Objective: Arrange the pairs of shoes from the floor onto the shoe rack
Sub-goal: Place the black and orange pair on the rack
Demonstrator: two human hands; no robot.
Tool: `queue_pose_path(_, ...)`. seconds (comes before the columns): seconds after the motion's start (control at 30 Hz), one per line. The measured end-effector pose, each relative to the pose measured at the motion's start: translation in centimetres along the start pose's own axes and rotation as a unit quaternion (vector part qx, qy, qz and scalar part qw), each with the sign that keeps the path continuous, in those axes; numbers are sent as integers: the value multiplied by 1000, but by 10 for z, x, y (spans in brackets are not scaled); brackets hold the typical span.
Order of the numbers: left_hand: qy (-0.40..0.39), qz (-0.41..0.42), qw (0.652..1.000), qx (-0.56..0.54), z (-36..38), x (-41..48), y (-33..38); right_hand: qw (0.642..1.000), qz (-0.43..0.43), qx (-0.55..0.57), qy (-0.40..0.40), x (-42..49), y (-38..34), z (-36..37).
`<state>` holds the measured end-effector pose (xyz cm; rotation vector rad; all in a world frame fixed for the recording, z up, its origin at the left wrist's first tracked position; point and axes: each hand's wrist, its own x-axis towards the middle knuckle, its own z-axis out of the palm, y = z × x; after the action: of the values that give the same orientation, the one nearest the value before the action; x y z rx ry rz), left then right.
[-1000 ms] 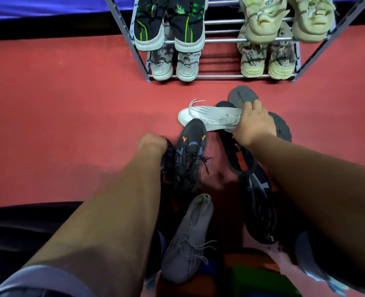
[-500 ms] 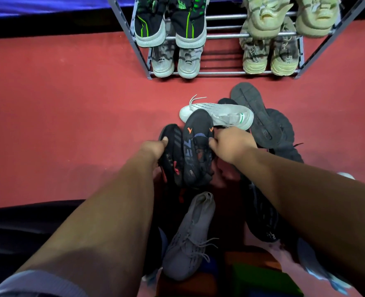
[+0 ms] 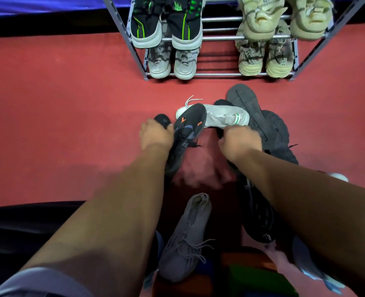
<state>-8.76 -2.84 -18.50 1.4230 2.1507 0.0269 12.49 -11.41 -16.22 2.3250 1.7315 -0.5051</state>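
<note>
The left hand now grips both black orange-marked shoes together on the red floor short of the shoe rack — the right hand has left them, whether clenched I cannot tell.

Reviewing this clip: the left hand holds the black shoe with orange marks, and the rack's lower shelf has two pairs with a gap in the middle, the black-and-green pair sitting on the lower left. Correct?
Not quite. The head view shows the black-and-green pair on the upper shelf, above the grey pair at lower left. The rest holds: the left hand grips the black shoe with orange marks, and the rack has a middle gap.
</note>
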Motion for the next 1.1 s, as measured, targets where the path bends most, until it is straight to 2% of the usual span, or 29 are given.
queue_pose_path(0.07,-85,3,996,25,9,-17,20,995,97,14,-2,2,14,1)
queue_pose_path(0.13,-140,-8,982,124,18,-28,32,986,156,23,-45,2,27,5)
queue_pose_path(0.23,-135,15,953,270,31,-35,29,981,165,50,-93,-2,34,15)
queue_pose_path(0.33,-119,25,943,309,34,-35,22,980,146,70,-116,-7,25,26)
queue_pose_path(0.43,-138,16,950,279,29,-35,20,978,139,83,-131,-11,19,33)
queue_pose_path(0.53,-163,14,970,179,23,-33,14,978,139,103,-118,-11,22,29)
queue_pose_path(0.63,-163,38,978,127,14,-31,7,977,130,149,-84,-13,27,14)
queue_pose_path(0.73,-202,23,979,0,7,-26,8,968,114,212,-73,-13,31,-3)
queue_pose_path(0.83,-276,-1,943,-185,3,-28,18,958,105,243,-111,-8,39,-21)
queue_pose_path(0.9,-310,-27,919,-243,2,-27,25,958,93,249,-109,-3,43,-35)
queue_pose_path(0.93,-311,-26,918,-243,1,-23,26,963,87,234,-103,-3,45,-43)
queue_pose_path(1.0,-270,-27,942,-197,0,-17,22,979,74,173,-83,-4,49,-60)
queue_pose_path(1.07,-170,-3,985,-41,4,-1,11,988,83,117,-60,-8,54,-74)
queue_pose_path(1.1,-132,19,990,38,6,4,7,990,92,99,-42,-10,57,-79)
